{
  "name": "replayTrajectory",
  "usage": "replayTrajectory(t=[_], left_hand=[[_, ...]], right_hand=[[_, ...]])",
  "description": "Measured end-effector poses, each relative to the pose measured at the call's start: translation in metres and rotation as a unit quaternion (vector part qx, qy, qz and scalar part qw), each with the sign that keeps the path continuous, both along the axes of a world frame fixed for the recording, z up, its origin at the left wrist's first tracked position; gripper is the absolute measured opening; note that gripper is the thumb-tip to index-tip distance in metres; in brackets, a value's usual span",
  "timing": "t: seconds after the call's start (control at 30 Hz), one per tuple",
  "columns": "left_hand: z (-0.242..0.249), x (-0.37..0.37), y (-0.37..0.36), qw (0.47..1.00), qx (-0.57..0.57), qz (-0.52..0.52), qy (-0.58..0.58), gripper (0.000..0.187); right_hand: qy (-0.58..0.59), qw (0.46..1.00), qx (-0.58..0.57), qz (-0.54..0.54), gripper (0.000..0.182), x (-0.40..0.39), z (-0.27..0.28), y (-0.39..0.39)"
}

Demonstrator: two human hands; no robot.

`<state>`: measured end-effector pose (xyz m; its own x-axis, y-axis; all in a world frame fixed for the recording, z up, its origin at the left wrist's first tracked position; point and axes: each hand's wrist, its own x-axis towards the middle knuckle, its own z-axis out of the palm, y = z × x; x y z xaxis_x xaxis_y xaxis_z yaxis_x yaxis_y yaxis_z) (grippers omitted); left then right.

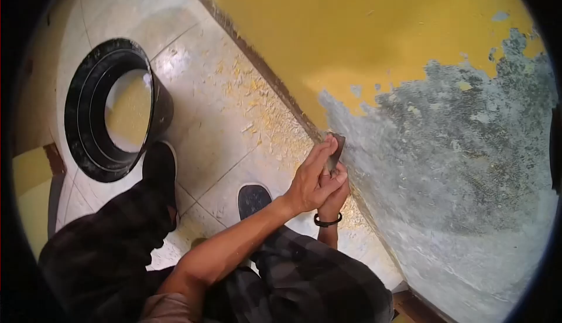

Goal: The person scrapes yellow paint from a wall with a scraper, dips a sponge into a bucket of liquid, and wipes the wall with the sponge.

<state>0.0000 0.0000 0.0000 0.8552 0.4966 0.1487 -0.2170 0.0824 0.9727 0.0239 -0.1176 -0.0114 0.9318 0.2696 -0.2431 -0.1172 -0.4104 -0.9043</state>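
My left hand point(307, 183) and my right hand point(335, 199), which has a dark bracelet at the wrist, are closed together around a scraper point(336, 152). Its flat, dark blade shows between the fingers; most of the handle is hidden. The blade is at the foot of the wall, beside the border between yellow paint point(345, 36) and a bare grey patch point(433, 153). Flakes of yellow and white paint point(257, 106) lie on the floor along the wall.
A black bucket point(159, 103) with something pale yellowish inside stands on the tiled floor point(193, 130) at the left. My dark shoes point(253, 201) are close to the flakes. A brown skirting strip point(257, 59) runs along the wall's base. A yellowish object point(32, 173) is at the left edge.
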Motion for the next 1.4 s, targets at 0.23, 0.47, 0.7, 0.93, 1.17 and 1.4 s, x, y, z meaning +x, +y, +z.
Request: replayTrajectory(t=[0.23,0.47,0.7,0.93,1.17,1.4], left_hand=[[0.016,0.042,-0.028,0.996,-0.057,-0.002,-0.074,0.059],[0.009,0.025,-0.004,0.999,-0.007,0.006,-0.036,0.060],[0.007,0.006,0.008,1.000,0.025,0.001,-0.011,0.061],[-0.006,0.005,0.005,0.999,0.040,0.019,-0.010,0.065],[-0.016,-0.002,0.006,0.998,0.025,-0.059,0.020,0.069],[-0.011,-0.004,0.007,0.999,0.010,-0.032,-0.017,0.068]], right_hand=[[-0.160,0.982,-0.096,-0.003,0.022,0.041,0.043,-0.016],[-0.113,0.993,-0.033,0.003,0.023,0.030,0.024,-0.001],[-0.163,0.986,0.009,0.036,0.023,0.017,0.017,0.020],[-0.114,0.990,0.079,0.004,0.023,0.014,-0.005,0.023],[-0.161,0.986,0.023,0.029,0.025,0.002,0.000,0.015],[-0.100,0.995,0.002,0.007,0.021,-0.002,-0.006,0.009]])
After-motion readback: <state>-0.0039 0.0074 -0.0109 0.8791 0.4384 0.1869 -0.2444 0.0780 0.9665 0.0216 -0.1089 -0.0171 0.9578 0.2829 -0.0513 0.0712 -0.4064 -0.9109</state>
